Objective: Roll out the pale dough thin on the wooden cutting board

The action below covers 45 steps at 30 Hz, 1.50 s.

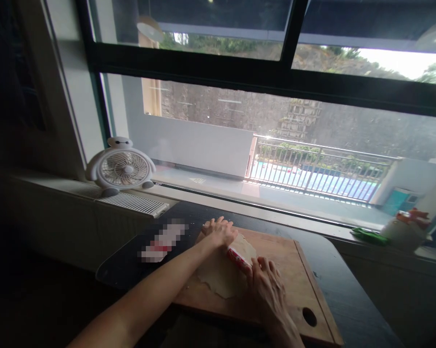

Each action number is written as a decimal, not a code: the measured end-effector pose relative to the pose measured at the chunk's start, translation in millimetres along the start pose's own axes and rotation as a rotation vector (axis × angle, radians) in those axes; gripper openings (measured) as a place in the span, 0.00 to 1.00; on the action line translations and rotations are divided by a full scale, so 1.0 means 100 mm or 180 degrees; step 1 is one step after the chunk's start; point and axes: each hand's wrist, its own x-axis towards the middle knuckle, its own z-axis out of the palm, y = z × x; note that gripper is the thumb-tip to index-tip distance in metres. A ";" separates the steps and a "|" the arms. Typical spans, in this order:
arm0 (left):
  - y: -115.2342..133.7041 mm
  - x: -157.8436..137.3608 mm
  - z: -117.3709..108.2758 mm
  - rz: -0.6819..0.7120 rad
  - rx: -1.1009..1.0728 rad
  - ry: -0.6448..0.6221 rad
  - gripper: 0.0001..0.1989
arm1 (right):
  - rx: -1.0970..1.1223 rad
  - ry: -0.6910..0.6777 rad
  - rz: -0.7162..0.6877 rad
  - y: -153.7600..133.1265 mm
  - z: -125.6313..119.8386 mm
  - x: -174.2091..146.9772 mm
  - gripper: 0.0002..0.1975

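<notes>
Home-like room [69, 96], large window [261, 75], character-shaped fan [128, 169] on radiator [145, 203], dough [218, 280] on wooden board [292, 290], dark table [348, 280]

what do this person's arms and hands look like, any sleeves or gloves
The left hand and right hand wear no gloves. The left forearm shows no sleeve, and the short visible stretch of right forearm is bare too. No watch or bracelet shows; I can't tell about rings.

Dark table [337, 280]: wooden board [288, 285], pixelated item [163, 244] beside it.
</notes>
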 end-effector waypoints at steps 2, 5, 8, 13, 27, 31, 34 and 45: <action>0.01 0.02 0.02 -0.0020 -0.0020 0.0036 0.20 | 0.0039 0.0011 -0.0024 -0.01 0.01 -0.01 0.08; 0.00 -0.10 -0.04 0.0040 -0.0036 0.0083 0.19 | 0.0029 0.0068 -0.0033 -0.09 -0.01 -0.09 0.08; -0.05 -0.38 -0.15 0.0207 -0.0039 0.0206 0.19 | 0.0001 0.0133 -0.0012 -0.17 -0.03 -0.21 0.08; -0.15 -0.91 -0.28 0.0440 -0.0067 0.0663 0.20 | 0.0051 0.0237 -0.0142 -0.21 -0.03 -0.35 0.09; -0.10 -0.52 -0.15 0.0336 0.0106 0.0902 0.18 | 0.0271 -0.0192 0.0135 0.07 0.18 0.73 0.17; -0.14 -0.32 -0.02 0.0208 0.0168 0.0795 0.19 | 0.0354 -0.0427 0.0171 0.17 0.43 1.11 0.17; -0.15 -0.26 0.01 0.0162 0.0190 0.0712 0.18 | 0.0410 -0.0552 0.0192 0.21 0.54 1.21 0.17; -0.06 -0.90 -0.26 0.0360 0.0136 0.1047 0.17 | 0.0441 -0.0365 0.0243 0.05 0.28 0.49 0.21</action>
